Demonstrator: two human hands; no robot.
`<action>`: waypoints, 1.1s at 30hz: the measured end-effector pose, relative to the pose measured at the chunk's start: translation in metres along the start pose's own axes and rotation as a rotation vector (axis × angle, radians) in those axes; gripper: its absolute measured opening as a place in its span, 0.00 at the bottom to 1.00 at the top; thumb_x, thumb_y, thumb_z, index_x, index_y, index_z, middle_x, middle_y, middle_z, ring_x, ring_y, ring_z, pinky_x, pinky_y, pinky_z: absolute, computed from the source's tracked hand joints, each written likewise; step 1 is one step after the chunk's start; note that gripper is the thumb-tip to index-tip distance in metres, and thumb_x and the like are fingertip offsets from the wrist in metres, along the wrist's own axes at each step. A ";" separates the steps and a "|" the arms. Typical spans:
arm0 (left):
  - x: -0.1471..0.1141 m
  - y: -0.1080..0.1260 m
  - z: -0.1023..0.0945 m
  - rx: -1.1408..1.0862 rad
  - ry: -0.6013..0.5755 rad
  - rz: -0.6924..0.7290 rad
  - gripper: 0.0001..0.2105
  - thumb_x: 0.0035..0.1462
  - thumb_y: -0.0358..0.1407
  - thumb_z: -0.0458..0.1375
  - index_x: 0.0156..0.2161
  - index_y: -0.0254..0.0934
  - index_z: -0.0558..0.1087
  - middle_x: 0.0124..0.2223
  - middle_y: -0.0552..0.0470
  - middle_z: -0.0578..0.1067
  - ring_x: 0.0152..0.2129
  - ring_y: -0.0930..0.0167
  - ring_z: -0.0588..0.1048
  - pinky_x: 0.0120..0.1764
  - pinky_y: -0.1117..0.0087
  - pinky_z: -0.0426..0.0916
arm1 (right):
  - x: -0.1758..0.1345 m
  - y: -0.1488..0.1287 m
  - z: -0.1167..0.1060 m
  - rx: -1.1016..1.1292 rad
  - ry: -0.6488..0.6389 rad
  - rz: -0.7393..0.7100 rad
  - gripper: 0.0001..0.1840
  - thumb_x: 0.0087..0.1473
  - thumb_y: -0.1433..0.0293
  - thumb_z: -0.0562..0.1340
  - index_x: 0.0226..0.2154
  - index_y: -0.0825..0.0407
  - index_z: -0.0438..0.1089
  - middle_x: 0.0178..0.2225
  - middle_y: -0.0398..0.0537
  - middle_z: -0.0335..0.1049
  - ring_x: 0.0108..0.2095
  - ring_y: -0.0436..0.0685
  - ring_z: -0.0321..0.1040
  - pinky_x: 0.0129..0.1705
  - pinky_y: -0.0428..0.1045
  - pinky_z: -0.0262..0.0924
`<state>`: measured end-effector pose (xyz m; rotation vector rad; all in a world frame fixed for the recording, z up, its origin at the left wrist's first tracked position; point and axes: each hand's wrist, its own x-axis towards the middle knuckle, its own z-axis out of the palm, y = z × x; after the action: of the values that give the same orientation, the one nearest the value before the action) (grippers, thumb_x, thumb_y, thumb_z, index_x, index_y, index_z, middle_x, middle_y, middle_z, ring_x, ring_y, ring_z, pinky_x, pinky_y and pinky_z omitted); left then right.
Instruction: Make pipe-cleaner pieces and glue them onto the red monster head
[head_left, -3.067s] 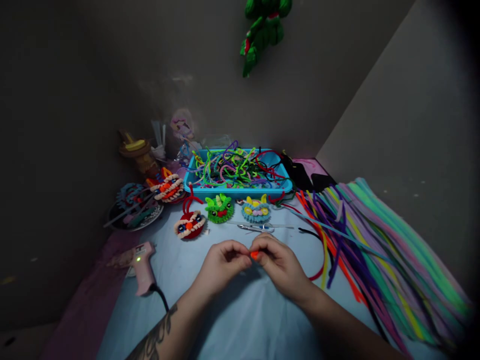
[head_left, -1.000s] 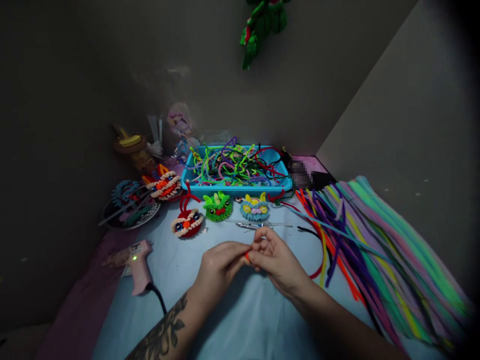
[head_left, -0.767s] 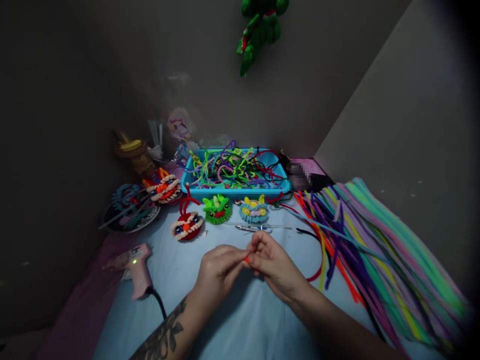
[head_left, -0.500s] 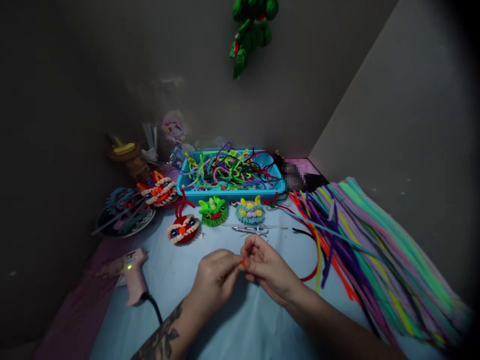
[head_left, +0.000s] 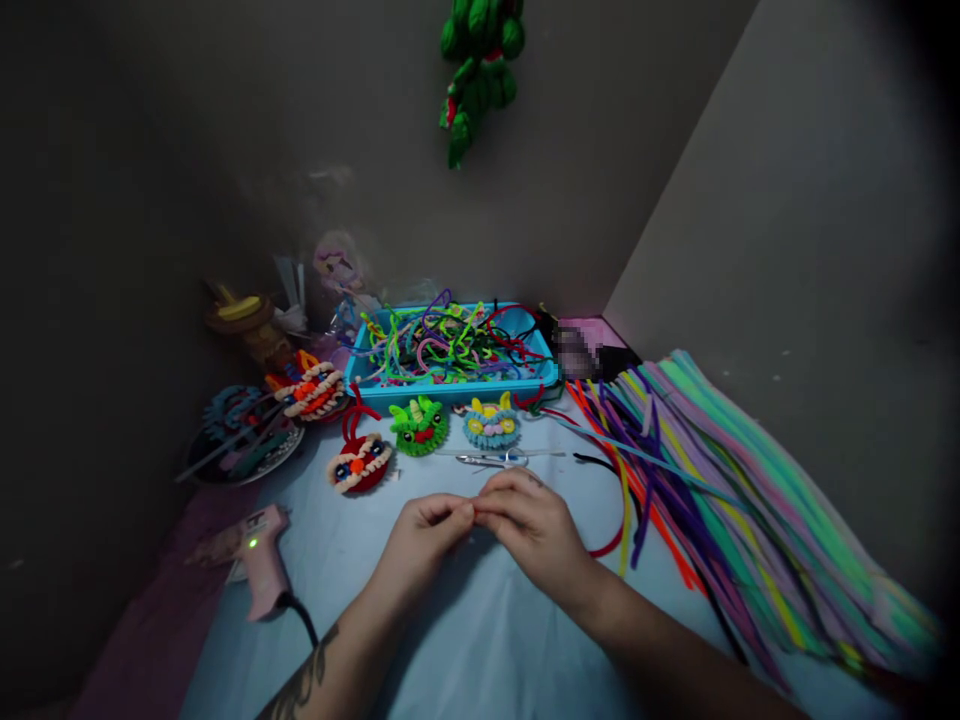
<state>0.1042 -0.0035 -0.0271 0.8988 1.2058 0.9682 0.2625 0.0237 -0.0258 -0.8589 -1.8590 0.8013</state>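
My left hand (head_left: pixel 429 532) and my right hand (head_left: pixel 529 528) meet at the fingertips above the light blue cloth, both closed in a pinch. What lies between them is almost wholly covered by the fingers; a small orange piece showed there a moment ago. Just beyond my fingers lie metal scissors (head_left: pixel 491 460). Behind these sit a blue-and-yellow fuzzy animal head (head_left: pixel 491 428), a green one (head_left: pixel 420 430) with a red nose, and a red one (head_left: pixel 361 466) with cream trim and an orange nose.
A blue tray (head_left: pixel 450 395) of tangled pipe cleaners stands at the back. Long pipe cleaners (head_left: pixel 720 480) spread over the right side. On the left are a pink glue gun (head_left: pixel 262 565) with a lit green light, a dark bowl (head_left: pixel 274 462) and an orange-and-cream animal head (head_left: pixel 311 390).
The fingers of my right hand have folded over, and the orange piece that showed between my fingertips is now covered. The whole view has shifted slightly.
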 end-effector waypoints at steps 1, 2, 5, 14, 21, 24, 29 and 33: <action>0.000 0.000 0.000 0.004 -0.001 -0.007 0.19 0.45 0.49 0.63 0.25 0.30 0.75 0.17 0.58 0.62 0.17 0.79 0.56 0.21 0.75 0.48 | -0.001 0.001 0.000 -0.064 -0.010 -0.055 0.08 0.53 0.74 0.61 0.33 0.48 0.75 0.31 0.46 0.70 0.34 0.55 0.65 0.37 0.51 0.61; 0.000 0.001 0.000 0.007 -0.002 -0.010 0.19 0.45 0.49 0.63 0.25 0.30 0.75 0.18 0.58 0.62 0.17 0.78 0.55 0.22 0.75 0.48 | -0.001 0.002 -0.001 -0.118 -0.025 -0.098 0.08 0.53 0.75 0.61 0.34 0.48 0.75 0.31 0.47 0.70 0.34 0.55 0.64 0.37 0.51 0.61; 0.000 0.001 0.000 0.022 -0.022 -0.012 0.20 0.44 0.50 0.63 0.25 0.30 0.75 0.18 0.58 0.61 0.18 0.78 0.53 0.23 0.75 0.47 | -0.003 0.003 -0.001 -0.219 -0.061 -0.153 0.10 0.55 0.75 0.59 0.37 0.48 0.74 0.31 0.48 0.70 0.34 0.56 0.63 0.36 0.52 0.62; 0.003 -0.003 0.003 0.062 -0.109 0.021 0.22 0.47 0.52 0.60 0.25 0.30 0.74 0.22 0.55 0.64 0.23 0.74 0.58 0.29 0.74 0.53 | -0.007 0.007 0.007 -0.258 -0.086 -0.136 0.12 0.57 0.76 0.56 0.39 0.49 0.73 0.32 0.49 0.72 0.34 0.56 0.66 0.35 0.52 0.65; 0.000 -0.001 0.000 -0.238 -0.164 -0.075 0.19 0.43 0.45 0.65 0.37 0.31 0.77 0.25 0.53 0.65 0.22 0.76 0.57 0.26 0.75 0.49 | -0.004 0.010 0.004 -0.243 -0.021 -0.183 0.14 0.55 0.79 0.56 0.42 0.49 0.69 0.34 0.49 0.72 0.35 0.57 0.66 0.37 0.53 0.65; 0.001 -0.003 0.000 -0.272 -0.133 -0.106 0.19 0.43 0.46 0.65 0.33 0.30 0.77 0.23 0.54 0.63 0.19 0.78 0.55 0.23 0.75 0.46 | -0.002 0.011 0.002 -0.201 -0.033 -0.149 0.12 0.56 0.78 0.56 0.40 0.49 0.68 0.33 0.48 0.71 0.35 0.56 0.66 0.37 0.52 0.64; 0.004 0.000 0.000 -0.186 -0.067 -0.092 0.20 0.45 0.50 0.63 0.31 0.30 0.76 0.22 0.55 0.64 0.18 0.79 0.57 0.22 0.76 0.48 | 0.000 0.013 0.003 -0.159 0.008 -0.087 0.08 0.56 0.77 0.56 0.37 0.49 0.67 0.32 0.47 0.69 0.35 0.56 0.66 0.37 0.51 0.63; 0.007 0.005 -0.005 -0.086 -0.066 -0.069 0.24 0.44 0.53 0.62 0.34 0.29 0.76 0.21 0.55 0.64 0.17 0.79 0.57 0.22 0.76 0.48 | 0.002 0.013 0.004 -0.136 0.014 -0.079 0.08 0.56 0.77 0.55 0.36 0.49 0.67 0.32 0.46 0.69 0.36 0.55 0.67 0.38 0.50 0.63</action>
<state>0.0999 0.0049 -0.0257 0.8095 1.1243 0.9214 0.2613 0.0316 -0.0368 -0.8674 -1.9401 0.6238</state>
